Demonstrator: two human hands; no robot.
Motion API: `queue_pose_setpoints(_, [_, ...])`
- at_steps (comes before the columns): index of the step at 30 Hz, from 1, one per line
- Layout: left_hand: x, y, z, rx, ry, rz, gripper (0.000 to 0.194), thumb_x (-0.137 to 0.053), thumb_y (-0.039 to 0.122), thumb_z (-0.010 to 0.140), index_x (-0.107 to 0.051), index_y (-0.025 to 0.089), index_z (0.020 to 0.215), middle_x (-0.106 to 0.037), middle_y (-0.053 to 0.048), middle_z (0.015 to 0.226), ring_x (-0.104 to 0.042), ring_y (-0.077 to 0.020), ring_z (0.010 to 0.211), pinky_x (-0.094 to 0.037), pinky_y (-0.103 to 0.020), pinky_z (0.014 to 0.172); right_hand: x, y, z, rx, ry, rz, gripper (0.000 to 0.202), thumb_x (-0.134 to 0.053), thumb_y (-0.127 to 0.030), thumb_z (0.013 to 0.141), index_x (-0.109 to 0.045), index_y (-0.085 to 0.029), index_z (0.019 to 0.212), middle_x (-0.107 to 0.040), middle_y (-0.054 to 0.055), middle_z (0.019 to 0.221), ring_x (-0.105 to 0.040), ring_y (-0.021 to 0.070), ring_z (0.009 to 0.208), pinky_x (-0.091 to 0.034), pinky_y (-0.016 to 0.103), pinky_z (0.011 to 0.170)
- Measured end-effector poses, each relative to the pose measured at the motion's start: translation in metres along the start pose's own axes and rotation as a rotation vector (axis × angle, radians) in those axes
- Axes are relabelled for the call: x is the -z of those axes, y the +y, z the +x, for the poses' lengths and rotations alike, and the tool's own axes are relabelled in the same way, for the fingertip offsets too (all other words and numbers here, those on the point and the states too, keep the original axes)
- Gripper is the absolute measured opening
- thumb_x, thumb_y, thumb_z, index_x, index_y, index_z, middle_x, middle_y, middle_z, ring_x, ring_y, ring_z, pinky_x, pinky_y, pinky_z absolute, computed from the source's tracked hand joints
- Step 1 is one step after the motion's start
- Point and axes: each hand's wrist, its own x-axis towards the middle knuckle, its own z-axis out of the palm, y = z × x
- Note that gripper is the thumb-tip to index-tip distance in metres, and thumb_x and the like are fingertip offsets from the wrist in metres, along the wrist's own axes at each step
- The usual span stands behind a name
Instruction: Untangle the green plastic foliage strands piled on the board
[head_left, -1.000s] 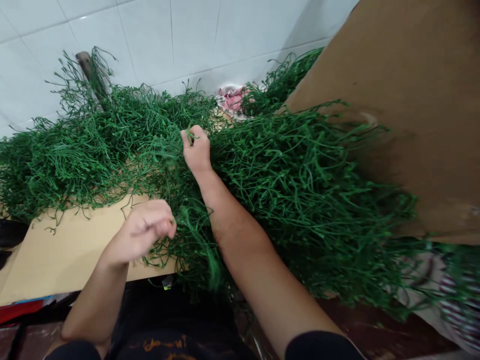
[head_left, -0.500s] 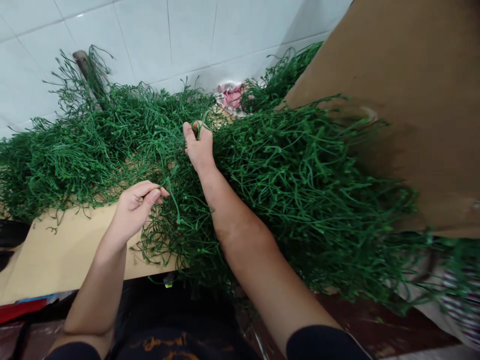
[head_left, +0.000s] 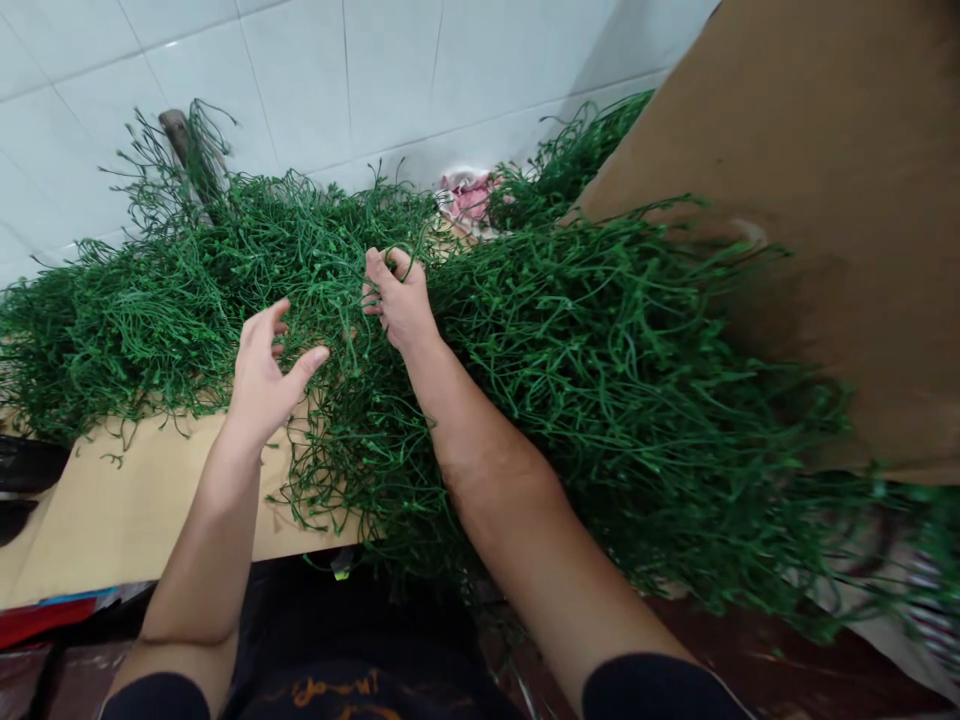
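Note:
Long green stems with small tips lie in a large right-hand heap [head_left: 615,360] and a left-hand heap [head_left: 172,290] along the wall. My right hand [head_left: 397,295] is between the heaps, its thumb and fingers curled round a few green stems. Left of it, my left hand [head_left: 271,370] is over the near edge of the left heap, thumb spread away from the fingers and nothing visible in its grasp. Loose stems hang down between my two hands over the cardboard.
Flat cardboard [head_left: 150,500] covers the surface at the left front. A big brown cardboard sheet [head_left: 840,220] leans at the right. Behind are a white tiled wall [head_left: 300,90], a wooden post [head_left: 187,150] and a pink-and-white cloth [head_left: 469,200].
My left hand has opened from a pinch and moved slightly up and left, its thumb now apart from the fingers. My right hand stays nearly in place, still curled round stems.

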Motion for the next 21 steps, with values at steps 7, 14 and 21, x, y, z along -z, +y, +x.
queue_pose_setpoints(7, [-0.047,0.010,0.027,0.225,-0.142,-0.434,0.049,-0.060,0.049,0.078,-0.052,0.016,0.114,-0.066,-0.007,0.095,-0.062,-0.0136,0.078,-0.050,-0.027,0.071,-0.005,-0.003,-0.005,0.028,-0.037,-0.022,0.054,-0.057,-0.069,0.066,-0.030,-0.022,0.067,-0.029,-0.008,0.055,-0.032,0.0026,0.043,-0.027,0.018,0.037])
queue_pose_setpoints(14, [-0.035,0.011,0.004,0.307,-0.302,-0.423,0.027,-0.052,0.039,0.081,-0.059,0.014,0.074,-0.044,0.004,0.054,-0.036,-0.0065,0.049,-0.030,-0.022,0.049,0.008,0.004,0.010,0.134,0.148,-0.091,0.045,-0.057,-0.059,0.074,-0.033,-0.022,0.067,-0.034,-0.004,0.061,-0.042,0.0078,0.061,-0.039,0.020,0.052])
queue_pose_setpoints(21, [-0.019,0.029,-0.031,0.313,-0.413,-0.424,0.042,-0.044,0.055,0.082,-0.055,0.017,0.068,-0.030,0.006,0.048,-0.027,-0.0076,0.045,-0.024,-0.024,0.046,0.009,0.010,0.012,0.335,0.205,-0.407,0.030,-0.055,-0.040,0.083,-0.037,-0.022,0.066,-0.034,-0.002,0.063,-0.051,0.0142,0.078,-0.044,0.029,0.077])
